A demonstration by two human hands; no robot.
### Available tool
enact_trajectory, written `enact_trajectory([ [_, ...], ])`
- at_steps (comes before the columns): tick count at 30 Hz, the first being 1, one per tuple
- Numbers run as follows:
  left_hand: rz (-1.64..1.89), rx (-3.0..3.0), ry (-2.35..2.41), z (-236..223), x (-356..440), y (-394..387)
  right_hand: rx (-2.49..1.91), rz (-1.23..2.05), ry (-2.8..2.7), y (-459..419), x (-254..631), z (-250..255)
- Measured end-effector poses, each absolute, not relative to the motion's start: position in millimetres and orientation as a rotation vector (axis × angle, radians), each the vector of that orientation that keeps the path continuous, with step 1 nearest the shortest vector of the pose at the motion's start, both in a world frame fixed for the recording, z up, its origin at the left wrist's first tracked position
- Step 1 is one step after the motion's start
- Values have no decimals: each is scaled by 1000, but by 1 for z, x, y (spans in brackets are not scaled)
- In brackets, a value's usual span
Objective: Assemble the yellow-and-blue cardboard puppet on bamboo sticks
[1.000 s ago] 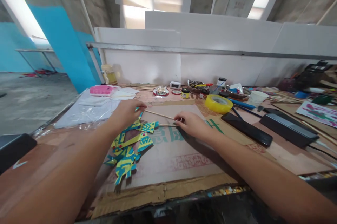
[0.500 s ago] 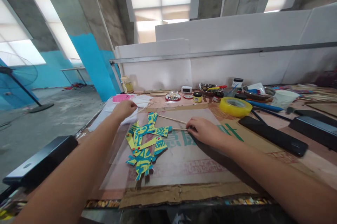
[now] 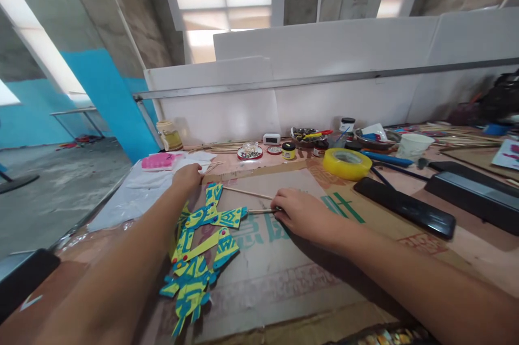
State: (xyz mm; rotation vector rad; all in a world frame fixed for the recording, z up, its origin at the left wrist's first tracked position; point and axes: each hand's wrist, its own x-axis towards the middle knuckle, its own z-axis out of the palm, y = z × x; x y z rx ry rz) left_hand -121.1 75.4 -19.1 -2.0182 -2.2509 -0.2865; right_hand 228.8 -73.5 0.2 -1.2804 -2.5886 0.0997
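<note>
A flat jointed cut-out puppet [image 3: 208,219], painted yellow and blue with small round fasteners at its joints, lies on a clear sheet over cardboard. Two thin wooden sticks [image 3: 259,211] run from it to my right hand [image 3: 298,212], whose fingers are pinched around their ends. Past the puppet's upper left, my left hand [image 3: 187,176] is closed near the white plastic. Its fingertips are partly turned away, so I cannot make out what they hold. My left forearm covers part of the puppet's left side.
Yellow tape [image 3: 347,164] sits on the cardboard [image 3: 365,258], with a black oblong case [image 3: 405,207] to its right. Along the back stand a small clock [image 3: 271,139], a dish of beads [image 3: 250,151], paint jars [image 3: 288,151] and a white cup [image 3: 416,146]. A pink item [image 3: 158,160] lies at left.
The view has shifted right and closer, so the scene sits further left in the picture. Both hands keep nearly the same places around the puppet, with the sticks still in my right hand.
</note>
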Motion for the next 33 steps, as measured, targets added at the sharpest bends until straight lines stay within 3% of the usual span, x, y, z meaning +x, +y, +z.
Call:
enact_trajectory([
  [11, -370, -2144, -1968, -1, -83, 46, -1346, 180, -2481, -71, 237, 10],
  [17, -379, -2267, -1881, -24, -69, 18, -1455, 187, -2455, -51, 246, 24],
  [26, -426, -2289, -1910, -32, -71, 22, -1738, -300, -2446, 84, 242, 74],
  [33, -463, -2327, -1911, -37, -74, 29, -1908, -394, -2532, 172, 204, 56],
])
